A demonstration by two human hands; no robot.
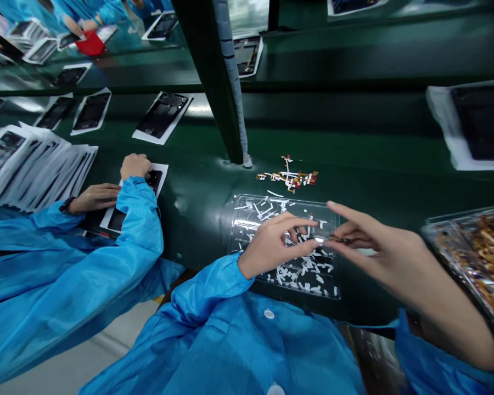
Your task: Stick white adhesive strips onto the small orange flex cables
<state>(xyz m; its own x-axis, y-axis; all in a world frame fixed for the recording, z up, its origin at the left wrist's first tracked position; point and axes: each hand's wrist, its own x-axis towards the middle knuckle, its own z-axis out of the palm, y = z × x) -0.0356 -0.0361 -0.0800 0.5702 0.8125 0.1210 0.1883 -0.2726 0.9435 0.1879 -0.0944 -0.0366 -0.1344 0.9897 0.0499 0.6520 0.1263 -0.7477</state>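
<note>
My right hand (pixel 379 247) pinches a small dark flex cable (pixel 340 239) between thumb and bent fingers, with its index finger stretched out above. Facing it is my left hand (pixel 271 244), its index finger and thumb apart and their tips close to the cable. A small whitish bit shows at the left thumb tip; whether it is stuck there I cannot tell. Both hands hover over a clear plastic tray (pixel 335 288) strewn with white paper-like strips (pixel 286 274). Just behind the tray lies a small pile of orange flex cables (pixel 296 178) with white pieces on them.
A tray heaped with flex cables (pixel 489 241) stands at the right. A dark post (pixel 214 82) rises behind the pile. At left, a co-worker's hands (pixel 134 164) handle a phone part near stacked phone parts (pixel 45 164). More phone parts (pixel 162 115) lie on the green belt.
</note>
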